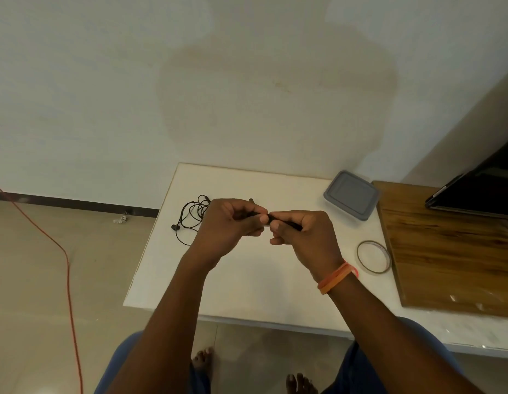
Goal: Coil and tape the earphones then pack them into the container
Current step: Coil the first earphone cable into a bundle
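On the white table (247, 280), near to far: the left hand (227, 223) and right hand (301, 234) pinch a dark earphone bundle (287, 224) lying left-right between them; loose earphones (190, 217) lie beyond the left hand, the lidded container (351, 194) far right.

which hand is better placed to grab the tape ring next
Right, most likely. The thin clear tape ring lies flat on the white table beside the right hand. The left hand is farther away, by the loose black earphone cable. Both hands currently pinch a black coiled bundle.
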The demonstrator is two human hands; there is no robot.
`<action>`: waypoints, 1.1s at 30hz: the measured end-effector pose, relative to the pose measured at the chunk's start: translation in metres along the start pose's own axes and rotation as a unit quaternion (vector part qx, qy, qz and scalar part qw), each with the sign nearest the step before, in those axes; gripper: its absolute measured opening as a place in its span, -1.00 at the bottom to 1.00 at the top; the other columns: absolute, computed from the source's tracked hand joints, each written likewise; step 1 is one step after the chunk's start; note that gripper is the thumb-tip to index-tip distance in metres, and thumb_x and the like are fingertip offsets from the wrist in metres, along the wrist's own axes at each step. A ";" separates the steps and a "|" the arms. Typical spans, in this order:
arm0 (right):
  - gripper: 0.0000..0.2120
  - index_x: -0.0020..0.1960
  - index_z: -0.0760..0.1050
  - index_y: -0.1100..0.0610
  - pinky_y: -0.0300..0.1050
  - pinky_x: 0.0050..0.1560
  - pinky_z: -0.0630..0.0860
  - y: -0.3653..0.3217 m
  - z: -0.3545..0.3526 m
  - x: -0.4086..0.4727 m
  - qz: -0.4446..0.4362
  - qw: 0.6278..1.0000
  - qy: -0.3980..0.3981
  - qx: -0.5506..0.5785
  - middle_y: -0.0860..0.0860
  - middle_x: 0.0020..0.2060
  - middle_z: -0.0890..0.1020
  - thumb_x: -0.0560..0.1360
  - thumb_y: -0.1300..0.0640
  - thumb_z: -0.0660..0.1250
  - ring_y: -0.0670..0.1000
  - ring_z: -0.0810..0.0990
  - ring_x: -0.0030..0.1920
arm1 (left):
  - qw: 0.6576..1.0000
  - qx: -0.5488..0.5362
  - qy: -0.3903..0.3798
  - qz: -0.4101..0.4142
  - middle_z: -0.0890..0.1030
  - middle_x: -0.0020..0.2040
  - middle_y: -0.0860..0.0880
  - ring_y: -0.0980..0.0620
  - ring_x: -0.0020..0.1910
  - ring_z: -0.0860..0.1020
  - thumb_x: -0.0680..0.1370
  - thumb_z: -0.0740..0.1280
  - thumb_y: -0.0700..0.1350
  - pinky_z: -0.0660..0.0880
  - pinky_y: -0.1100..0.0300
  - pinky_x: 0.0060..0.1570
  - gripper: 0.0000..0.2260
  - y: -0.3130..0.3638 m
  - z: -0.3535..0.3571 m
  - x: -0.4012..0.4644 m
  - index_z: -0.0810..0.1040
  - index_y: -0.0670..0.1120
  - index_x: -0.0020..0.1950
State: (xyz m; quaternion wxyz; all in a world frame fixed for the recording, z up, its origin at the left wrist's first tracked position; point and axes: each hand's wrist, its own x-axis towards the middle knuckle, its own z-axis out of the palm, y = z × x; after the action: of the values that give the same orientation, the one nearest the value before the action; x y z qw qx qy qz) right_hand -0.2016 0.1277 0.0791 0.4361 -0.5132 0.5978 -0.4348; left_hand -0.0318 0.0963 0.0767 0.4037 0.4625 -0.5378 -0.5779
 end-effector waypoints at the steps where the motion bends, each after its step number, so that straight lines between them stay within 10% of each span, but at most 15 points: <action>1: -0.83 0.05 0.68 0.17 -0.14 -0.20 0.66 0.002 -0.001 0.002 -0.001 1.000 0.003 -0.021 0.08 -0.21 0.72 0.48 0.30 0.42 0.02 0.70 -0.28 | 0.998 0.057 0.011 0.021 0.72 -0.14 -0.12 0.02 -0.13 0.68 0.48 0.47 -0.25 0.62 0.13 -0.07 -0.90 -0.003 0.000 0.000 0.71 -0.12 -0.03; 5: -0.84 0.05 0.68 0.20 -0.11 -0.16 0.67 0.005 -0.006 0.010 0.017 0.999 0.016 -0.035 0.13 -0.21 0.71 0.48 0.30 0.43 0.05 0.70 -0.30 | 0.896 0.399 0.006 0.193 0.64 0.22 -0.10 -0.04 0.18 0.61 0.45 0.45 -0.05 0.56 0.01 0.13 -0.68 -0.012 0.008 0.000 0.65 -0.01 0.19; 9: -0.84 0.05 0.67 0.25 -0.13 -0.19 0.66 0.002 -0.013 0.011 0.043 0.999 -0.009 0.020 0.23 -0.20 0.69 0.48 0.33 0.40 0.16 0.68 -0.23 | 0.791 0.529 0.011 0.306 0.70 -0.05 -0.10 -0.17 -0.19 0.63 0.38 0.52 -0.25 0.56 0.03 -0.20 -0.69 -0.021 0.027 0.000 0.64 -0.18 0.11; 29: -0.77 0.13 0.62 0.11 -0.31 -0.29 0.57 0.011 -0.020 0.014 0.068 0.992 -0.063 -0.092 0.12 -0.27 0.69 0.47 0.22 0.45 -0.11 0.62 -0.43 | 0.883 0.446 -0.004 0.144 0.57 -0.30 -0.11 -0.09 -0.30 0.52 0.59 0.29 -0.20 0.48 -0.03 -0.28 -0.86 -0.039 0.040 0.012 0.61 -0.14 -0.12; 33: -0.78 0.08 0.67 0.10 -0.32 -0.27 0.59 0.009 -0.016 0.014 0.025 0.992 -0.036 -0.118 0.09 -0.27 0.71 0.44 0.25 0.47 -0.09 0.65 -0.39 | 0.922 0.372 -0.019 0.103 0.47 -0.38 0.07 0.13 -0.36 0.43 0.62 0.30 -0.14 0.30 0.34 -0.34 -0.84 -0.026 0.033 0.008 0.64 -0.13 -0.07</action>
State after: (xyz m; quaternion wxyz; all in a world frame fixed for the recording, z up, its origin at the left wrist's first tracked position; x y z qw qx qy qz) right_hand -0.2205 0.1160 0.0731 0.4045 -0.5613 0.6414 -0.3316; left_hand -0.0649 0.0989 0.0500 0.2496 0.5104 -0.7662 -0.3004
